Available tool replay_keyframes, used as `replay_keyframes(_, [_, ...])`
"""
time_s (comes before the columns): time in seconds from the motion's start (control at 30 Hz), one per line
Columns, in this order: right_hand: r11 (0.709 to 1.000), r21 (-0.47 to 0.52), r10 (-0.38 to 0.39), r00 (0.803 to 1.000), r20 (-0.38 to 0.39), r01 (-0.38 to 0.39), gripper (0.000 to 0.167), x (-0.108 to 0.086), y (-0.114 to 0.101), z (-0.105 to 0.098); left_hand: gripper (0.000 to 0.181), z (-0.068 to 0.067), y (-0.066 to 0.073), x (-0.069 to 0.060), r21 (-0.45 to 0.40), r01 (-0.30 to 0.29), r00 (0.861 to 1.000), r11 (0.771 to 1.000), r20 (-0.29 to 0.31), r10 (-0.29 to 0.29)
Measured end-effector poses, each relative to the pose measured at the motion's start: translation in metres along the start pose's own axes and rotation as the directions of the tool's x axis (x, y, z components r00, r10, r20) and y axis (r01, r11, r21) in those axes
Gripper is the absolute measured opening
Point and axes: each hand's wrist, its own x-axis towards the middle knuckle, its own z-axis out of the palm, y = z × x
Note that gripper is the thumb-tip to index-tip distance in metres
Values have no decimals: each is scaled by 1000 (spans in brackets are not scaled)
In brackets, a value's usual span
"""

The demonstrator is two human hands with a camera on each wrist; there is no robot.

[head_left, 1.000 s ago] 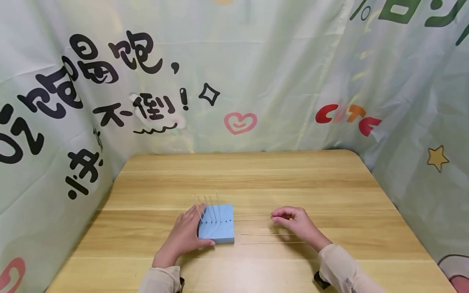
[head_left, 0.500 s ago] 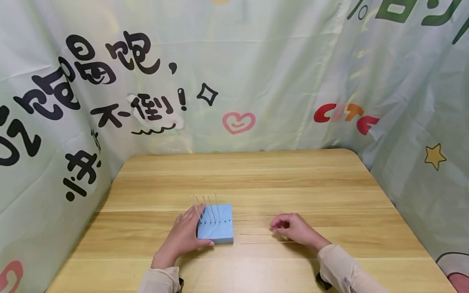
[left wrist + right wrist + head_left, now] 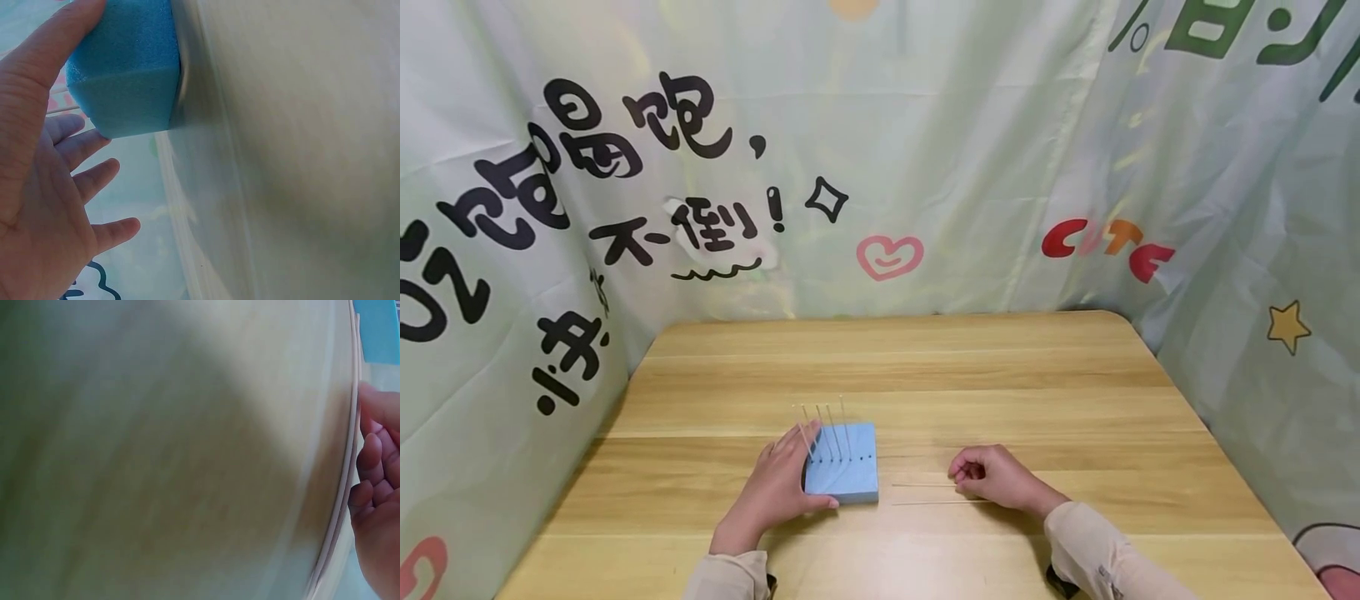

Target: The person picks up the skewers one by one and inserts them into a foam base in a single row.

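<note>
A light-blue foam block lies on the table, with several thin wooden sticks standing up from a row of holes in its top. My left hand grips its left side, thumb at the front edge and index finger at the back. In the left wrist view the other fingers spread loosely past the block. To the right of the block, two more thin sticks lie flat and side by side. Over their right part, my right hand has curled fingers pinching at the farther stick; its fingertips partly hide the contact.
The wooden table stretches away behind and to the right of the hands. A printed fabric curtain encloses its back and sides. Two small holes at the right end of the block's row hold no stick.
My right hand has lowered slightly toward the table and shifted a little left onto the flat sticks, its fingers curling more. My left hand keeps its place on the block.
</note>
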Motion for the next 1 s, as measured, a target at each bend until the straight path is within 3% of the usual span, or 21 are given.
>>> replay_keyframes(0.27, [992, -116, -49, 999, 0, 49, 11, 2, -1, 0, 120, -1, 1, 0, -8, -2, 1000, 1000, -4, 2])
replay_keyframes(0.63, [946, -283, -172, 985, -29, 157, 13, 3, -4, -1, 119, 2, 1, -3, 2, 10, 1000, 1000, 14, -10])
replay_keyframes(0.77, [946, -260, -211, 977, -39, 194, 14, 6, -10, -5, 119, 2, 0, -4, 0, 9, 1000, 1000, 14, -9])
replay_keyframes(1.0, [968, -194, -188, 973, -136, 160, 10, 17, -26, -19, 118, 1, 1, -2, 6, -4, 1000, 1000, 5, 4])
